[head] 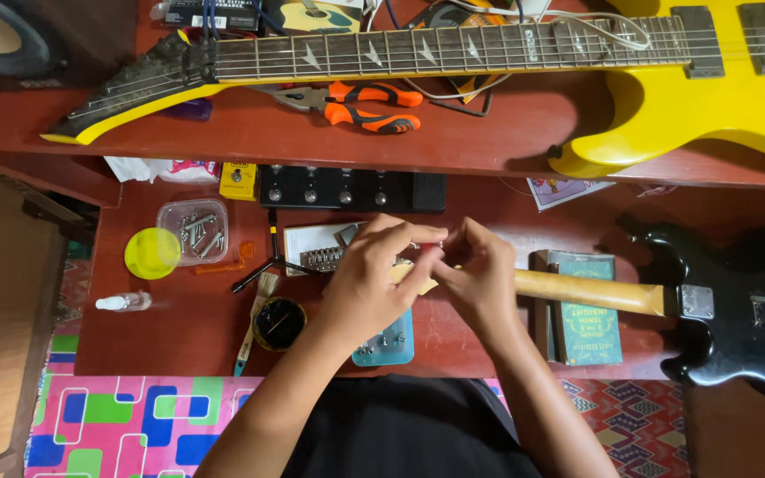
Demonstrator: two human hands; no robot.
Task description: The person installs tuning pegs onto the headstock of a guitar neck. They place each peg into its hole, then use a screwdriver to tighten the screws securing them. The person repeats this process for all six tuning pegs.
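While both hands meet over the middle of the red desk point(223, 336), the left hand point(374, 279) curls its fingers inward, thumb and forefinger pinched toward the right hand point(480, 279); what sits between the fingertips is too small to tell, beyond a hint of red. The right hand is likewise closed down, its fingertips pressed against the left's, lying over the end of the pale guitar neck point(591, 290), which runs rightward to a black guitar body point(745, 310) at the desk's right edge. That neck rests on a green book point(586, 319). Under the left wrist lies a blue pedal point(391, 347) near the front edge. Left of the hands stand a small round tin point(279, 323), a brush point(254, 323), a clear box of screws point(195, 230) and a yellow lid point(152, 253). Along the raised shelf at the back lie a yellow guitar point(692, 97) and orange pliers point(369, 106).
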